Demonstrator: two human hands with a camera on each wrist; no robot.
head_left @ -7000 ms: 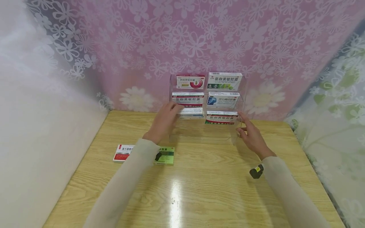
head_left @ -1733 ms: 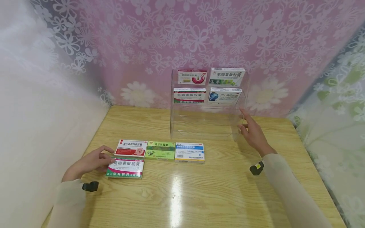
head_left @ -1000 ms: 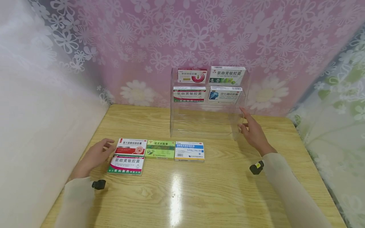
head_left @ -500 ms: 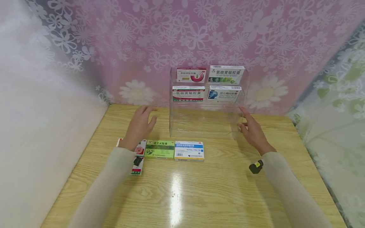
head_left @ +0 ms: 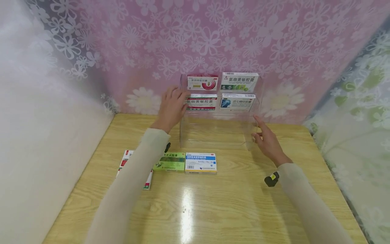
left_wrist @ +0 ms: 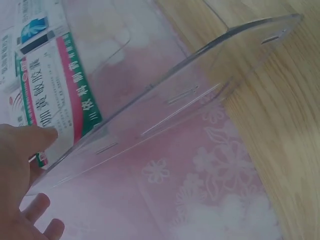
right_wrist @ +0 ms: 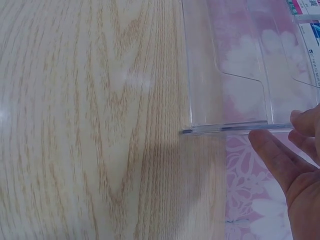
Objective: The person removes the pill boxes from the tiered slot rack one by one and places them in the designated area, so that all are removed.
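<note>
A clear acrylic display rack [head_left: 219,130] stands upright at the back of the table, its lowest tier bare. My left hand [head_left: 171,110] is at its left side, on the white, red and green medicine box [head_left: 202,101] in the middle tier. In the left wrist view, the thumb lies across the front of this medicine box [left_wrist: 55,95] and a finger goes behind its edge. My right hand [head_left: 269,142] holds the rack's right side; in the right wrist view, its fingertips [right_wrist: 260,137] are at the clear side edge.
Beside the gripped box sits a blue-and-white box [head_left: 237,102]; a red-and-white box [head_left: 202,83] and a green-and-white box [head_left: 239,82] fill the top tier. On the table lie a green box [head_left: 170,163], a blue-striped box [head_left: 201,163], and two boxes partly hidden by my left sleeve.
The two bottom-tier boxes have gone from the rack; two more boxes lie on the table. My left hand has since moved from the table boxes up to the middle-left box. My right hand stays put.
</note>
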